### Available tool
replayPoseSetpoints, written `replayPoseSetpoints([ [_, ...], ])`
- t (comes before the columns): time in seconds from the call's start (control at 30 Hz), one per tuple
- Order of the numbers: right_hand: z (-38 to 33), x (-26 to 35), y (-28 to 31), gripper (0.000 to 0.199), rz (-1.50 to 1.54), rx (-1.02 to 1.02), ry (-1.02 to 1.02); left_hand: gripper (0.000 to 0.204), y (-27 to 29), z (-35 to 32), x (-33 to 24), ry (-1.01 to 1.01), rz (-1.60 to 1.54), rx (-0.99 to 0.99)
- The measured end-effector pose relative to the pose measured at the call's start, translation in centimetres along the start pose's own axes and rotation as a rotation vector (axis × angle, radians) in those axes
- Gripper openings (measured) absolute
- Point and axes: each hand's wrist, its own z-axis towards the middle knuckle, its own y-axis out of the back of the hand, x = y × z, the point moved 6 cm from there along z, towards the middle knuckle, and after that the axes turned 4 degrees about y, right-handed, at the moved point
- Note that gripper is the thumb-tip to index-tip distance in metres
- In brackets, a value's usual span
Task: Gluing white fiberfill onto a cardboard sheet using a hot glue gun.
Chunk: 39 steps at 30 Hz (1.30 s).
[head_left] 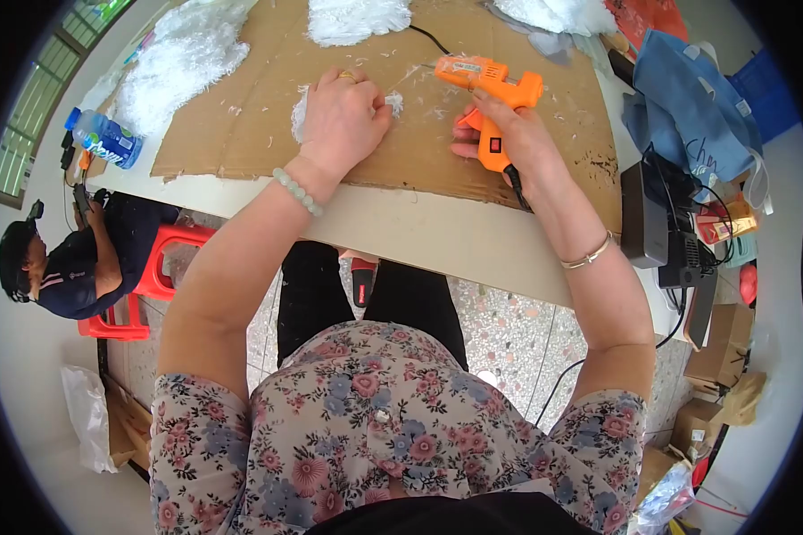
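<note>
Nearest, the person's two forearms rose from the lower edge over a pale table [437,241] whose top was covered by a sheet of brown cardboard [241,125]. The left hand [343,116] lay palm down on the cardboard, fingers curled and pressing on a small white fluffy piece [300,114] that showed at either side of the hand (whether it was gripped or only pinned, I could not tell). Just beside it, the right hand [509,129] was closed around the handle of an orange glue gun [491,85] — nozzle pointing toward the left hand, black cord trailing back along the wrist. Farther off lay more white fluffy heaps [183,58] on the cardboard, and a plastic water bottle [104,138] at the table's left edge — beyond it, another person sat low on a red stool [156,267].
</note>
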Motion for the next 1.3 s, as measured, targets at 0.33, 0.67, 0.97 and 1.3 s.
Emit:
replayPoseSetpoints([
  [0.33,-0.5,0.6,-0.7,0.026,0.029,-0.001,0.036,0.032,-0.6,-0.1,0.7,0.062,-0.039,0.026],
  [0.67,-0.2,0.7,-0.3,0.026,0.084,-0.087,0.066,0.023,-1.1,0.8,0.3,-0.07,0.012,0.203],
  [0.97,-0.2,0.5,-0.4,0.025,0.061,-0.058,0.043,0.012,-0.3,1.0,-0.1,-0.216,0.001,0.205],
  [1.3,0.4,2.1,-3.0,0.03,0.026,0.0,0.073,0.014,1.2,-0.6,0.8,-0.286,-0.066,0.209],
])
